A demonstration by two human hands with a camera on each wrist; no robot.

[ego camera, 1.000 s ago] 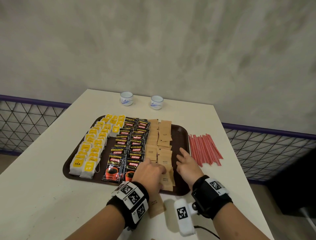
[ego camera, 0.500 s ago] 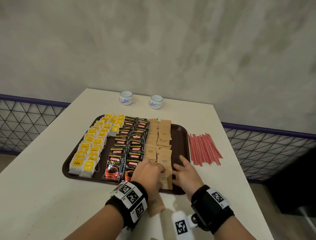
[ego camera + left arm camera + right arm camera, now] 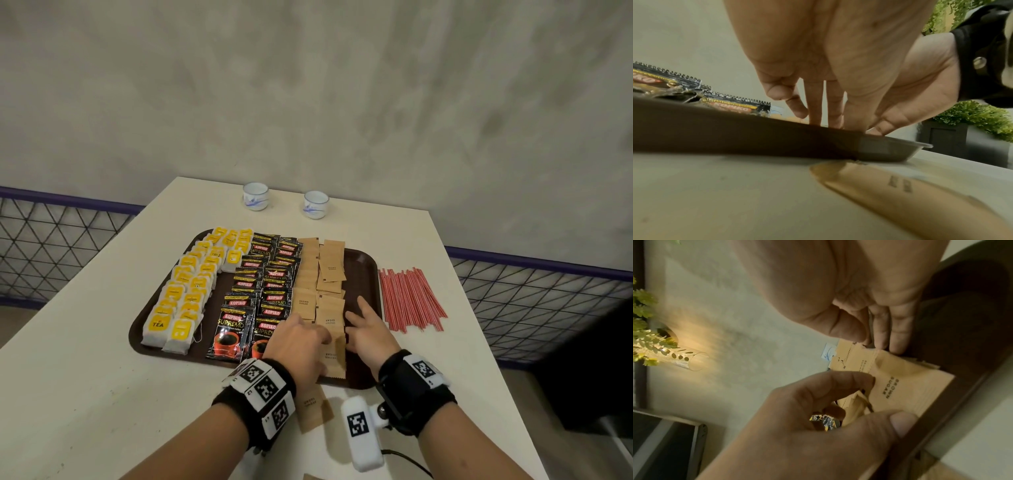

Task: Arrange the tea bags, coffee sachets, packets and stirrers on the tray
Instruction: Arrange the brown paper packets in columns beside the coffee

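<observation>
On the tray [image 3: 359,270], both hands' grips pinch one brown sugar packet [image 3: 334,356].

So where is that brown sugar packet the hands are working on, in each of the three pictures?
Head: brown sugar packet lies at the tray's near edge, between the left hand and right hand.
Left wrist: not visible; the tray wall hides it. The packet in the foreground is a different one, lying on the table.
Right wrist: right of centre, label readable, under both hands.
Shared landmark: the brown tray, rim, edge.
</observation>
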